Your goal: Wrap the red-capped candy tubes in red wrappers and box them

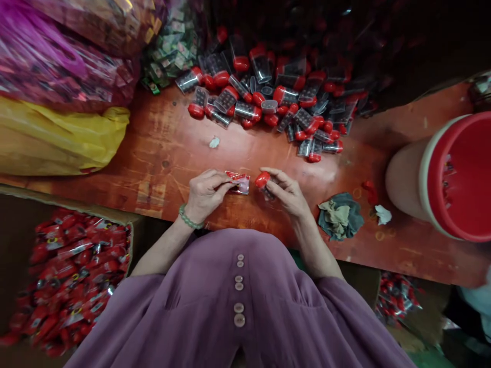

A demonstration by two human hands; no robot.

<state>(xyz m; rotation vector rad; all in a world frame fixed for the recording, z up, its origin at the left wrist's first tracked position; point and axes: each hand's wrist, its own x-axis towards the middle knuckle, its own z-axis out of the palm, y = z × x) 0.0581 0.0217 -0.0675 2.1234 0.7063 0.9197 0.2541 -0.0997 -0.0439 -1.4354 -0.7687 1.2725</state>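
A small red-and-silver sachet (238, 182) was pinched between the fingers of the left hand (207, 193) above the worn red table (161, 153), its print too small and blurred to read. Just beside it, the right hand (288, 193) was closed round a clear vial with a red cap (263, 182), cap end turned toward the sachet — the two hands close together but not touching. A green bead bracelet (188, 219) circled the left wrist.

Beyond the hands lay a heap of like vials (276, 97), red-capped and clear, spilling back into shadow. A crumpled grey-green rag (339, 215) sat near the right hand, with a scrap of white paper (382, 214) beside it and a large red bucket (456, 179) on its side at the table's right end. At the left, a yellow plastic bag (57, 140) lay under a magenta sack (49, 61) of wrapped packets — possibly sweets. Below the table edge, a cardboard box (130, 225) held a mass of red sachets (69, 286).
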